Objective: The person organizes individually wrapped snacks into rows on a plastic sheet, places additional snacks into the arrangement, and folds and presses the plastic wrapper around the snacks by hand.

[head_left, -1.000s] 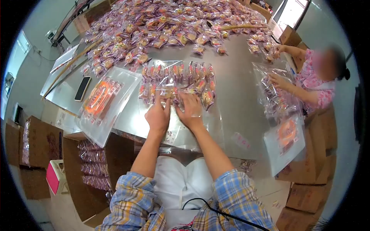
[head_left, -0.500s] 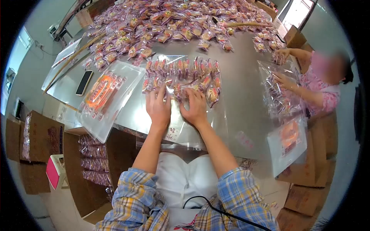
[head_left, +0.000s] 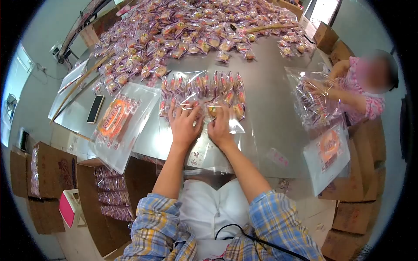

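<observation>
A clear plastic bag [head_left: 202,89] lies flat on the metal table, with small wrapped pastries standing in rows inside it. My left hand [head_left: 185,124] rests on the lower left part of the pastries, its fingers spread. To its right, my right hand [head_left: 220,126] presses on the lower row with its fingers extended, next to a yellowish pastry [head_left: 238,111]. Both hands touch the bag from above and are apart from each other. The bag's loose lower part stretches toward the table's front edge, beneath my wrists.
A heap of wrapped pastries [head_left: 174,32] covers the table's far side. At left are printed bags [head_left: 116,117], a phone [head_left: 96,108] and a long stick [head_left: 82,78]. A co-worker [head_left: 357,87] handles a filled bag [head_left: 313,102] at right. An open carton [head_left: 98,209] stands below left.
My hands have shifted slightly over the lower row of pastries. The co-worker's far hand has moved from the loose pastries to the filled bag.
</observation>
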`<state>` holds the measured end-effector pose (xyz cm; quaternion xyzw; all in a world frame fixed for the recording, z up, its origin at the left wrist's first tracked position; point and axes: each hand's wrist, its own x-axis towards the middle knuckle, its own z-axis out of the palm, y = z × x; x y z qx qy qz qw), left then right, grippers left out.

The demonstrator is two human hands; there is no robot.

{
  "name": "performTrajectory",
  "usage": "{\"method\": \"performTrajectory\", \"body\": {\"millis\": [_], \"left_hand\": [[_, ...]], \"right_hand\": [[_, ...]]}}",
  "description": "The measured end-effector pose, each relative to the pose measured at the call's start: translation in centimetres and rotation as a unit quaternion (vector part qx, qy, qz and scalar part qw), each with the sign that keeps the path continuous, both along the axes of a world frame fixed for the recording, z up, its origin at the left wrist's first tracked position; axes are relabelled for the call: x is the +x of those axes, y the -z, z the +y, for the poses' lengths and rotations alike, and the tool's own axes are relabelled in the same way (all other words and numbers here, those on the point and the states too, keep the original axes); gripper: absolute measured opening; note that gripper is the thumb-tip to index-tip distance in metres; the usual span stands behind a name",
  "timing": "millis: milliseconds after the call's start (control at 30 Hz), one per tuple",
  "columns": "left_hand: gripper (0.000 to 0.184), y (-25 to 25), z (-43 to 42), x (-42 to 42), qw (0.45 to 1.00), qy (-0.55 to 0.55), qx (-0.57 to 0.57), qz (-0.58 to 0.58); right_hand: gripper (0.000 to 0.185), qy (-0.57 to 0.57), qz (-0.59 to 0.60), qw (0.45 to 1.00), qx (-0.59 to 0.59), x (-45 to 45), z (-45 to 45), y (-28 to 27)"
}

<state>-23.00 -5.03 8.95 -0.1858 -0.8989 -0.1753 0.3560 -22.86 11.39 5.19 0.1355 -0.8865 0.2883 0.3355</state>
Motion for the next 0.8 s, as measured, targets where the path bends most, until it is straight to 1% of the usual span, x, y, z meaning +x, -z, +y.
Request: {"method": "performTrajectory", "body": {"millis": [33,67,100,167,200,233,333,367,500,567,600,633,733,767,800], "left_hand": [[0.043,0.4,0.2,-0.1,1.0,-0.012,0.006,0.028],[0.042,0.8,0.4,0.0,0.999,-0.021,0.014,0.03],[0.041,1.0,0.7,0.3,0.999,-0.03,0.022,0.033],[0.036,1.2,1.1,0.4,0.997,-0.043,0.026,0.05],[0.035,1.5,1.0,0.3,0.997,-0.04,0.026,0.058],[0.033,1.8,0.8,0.1,0.997,-0.037,0.025,0.064],[0.03,2.3,0.5,0.1,0.997,-0.026,0.033,0.068],[0.031,2.6,0.4,0.0,0.997,-0.023,0.038,0.061],[0.035,2.2,0.6,0.1,0.997,-0.02,0.03,0.062],[0.038,2.2,0.9,0.1,0.998,-0.029,0.017,0.06],[0.04,2.1,0.9,0.1,0.998,-0.034,0.009,0.06],[0.041,2.1,0.8,0.2,0.998,-0.037,0.0,0.057],[0.043,2.2,0.8,0.2,0.998,-0.044,-0.007,0.046],[0.043,2.2,0.9,0.2,0.998,-0.046,0.001,0.042],[0.044,2.3,0.9,0.1,0.998,-0.048,0.008,0.039]], "right_hand": [[0.064,0.023,-0.022,0.999,-0.017,-0.1,-0.3,0.3],[0.064,0.046,-0.045,0.997,-0.033,0.0,-0.5,0.6],[0.058,0.062,-0.133,0.989,-0.015,0.7,-0.5,-0.5],[0.051,0.023,-0.063,0.997,-0.031,-0.4,-0.1,1.5],[0.048,0.004,-0.031,0.999,-0.039,-0.4,-0.1,1.4],[0.038,0.004,-0.006,0.999,-0.038,0.0,0.0,1.0],[0.033,-0.08,-0.05,0.97,-0.226,-0.5,-0.6,0.3],[0.028,-0.054,-0.004,0.985,-0.165,0.1,0.0,-0.1],[0.019,-0.107,-0.011,0.985,-0.136,0.8,0.2,-0.4],[0.02,-0.094,0.033,0.988,-0.116,0.0,0.1,0.9],[0.02,-0.088,0.056,0.989,-0.106,-0.2,-0.1,0.5],[0.03,-0.097,0.063,0.99,-0.086,0.2,0.0,0.0],[0.04,-0.103,0.079,0.991,-0.041,-0.2,0.5,0.8],[0.049,-0.108,0.084,0.988,-0.075,-0.3,0.2,1.3],[0.05,-0.091,0.07,0.99,-0.087,-0.1,0.3,1.2]]}}
